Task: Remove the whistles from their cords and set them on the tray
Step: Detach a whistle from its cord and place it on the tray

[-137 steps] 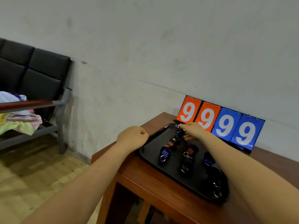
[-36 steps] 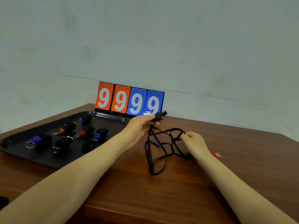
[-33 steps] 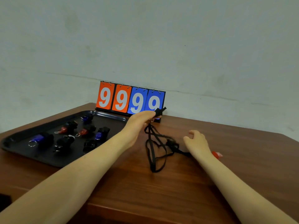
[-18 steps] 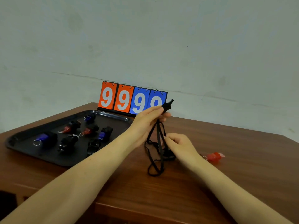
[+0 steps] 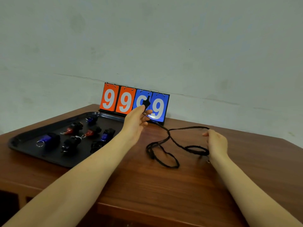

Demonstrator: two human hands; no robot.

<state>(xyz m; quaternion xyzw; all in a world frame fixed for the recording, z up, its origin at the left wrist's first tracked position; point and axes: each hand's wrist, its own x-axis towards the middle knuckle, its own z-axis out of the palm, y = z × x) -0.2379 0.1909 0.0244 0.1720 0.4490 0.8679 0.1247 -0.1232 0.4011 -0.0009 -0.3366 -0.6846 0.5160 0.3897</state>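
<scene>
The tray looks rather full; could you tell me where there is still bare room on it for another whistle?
The tray is bare along its far-left rim and at its left end beyond the blue whistle. Its middle and right, toward the left hand, are crowded.

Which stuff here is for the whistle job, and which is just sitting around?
For the job:
- black whistle, pinched by the left hand
- black cord, held by the right hand
- black tray with whistles on it

Just sitting around:
- scoreboard showing 9999
- wooden table
- wall

Third scoreboard digit (image 5: 141, 102) partly hidden
</scene>
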